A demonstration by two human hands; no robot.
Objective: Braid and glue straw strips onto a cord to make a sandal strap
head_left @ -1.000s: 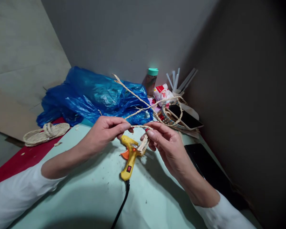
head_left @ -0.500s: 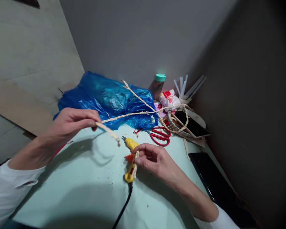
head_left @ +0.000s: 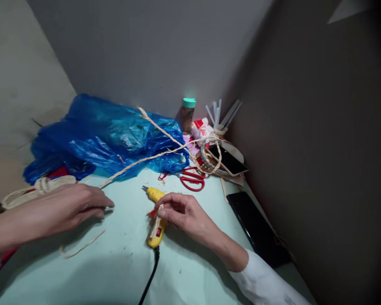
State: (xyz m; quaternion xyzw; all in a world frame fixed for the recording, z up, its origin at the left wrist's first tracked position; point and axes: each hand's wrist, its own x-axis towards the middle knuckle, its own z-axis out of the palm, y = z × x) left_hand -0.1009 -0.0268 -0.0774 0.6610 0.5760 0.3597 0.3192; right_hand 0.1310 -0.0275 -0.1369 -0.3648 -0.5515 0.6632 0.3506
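My right hand point(head_left: 186, 216) pinches a short piece of pale twisted cord point(head_left: 156, 222) between thumb and fingertips. That piece hangs over the yellow hot glue gun point(head_left: 155, 195), which lies on the table with its nozzle pointing away and its red switch visible. My left hand point(head_left: 79, 207) is low over the table at the left, its fingers stretched out and the thumb a little apart. A long twisted cord point(head_left: 139, 161) runs from behind this hand toward the back right. Below the hand, a loose cord end point(head_left: 85, 246) curves on the table; the part between is hidden.
A blue plastic bag point(head_left: 114, 131) lies along the wall. Red-handled scissors point(head_left: 192, 180), a green-lidded jar point(head_left: 187, 112), a cup of glue sticks point(head_left: 220, 123) and a phone point(head_left: 228, 159) sit behind. At right lies a black slab point(head_left: 257, 228); bundled cord point(head_left: 44, 185) rests at left.
My left hand has dropped down and left, and the cord end it was pinching now lies low by the table. My right hand keeps its short cord piece. The view has turned right.
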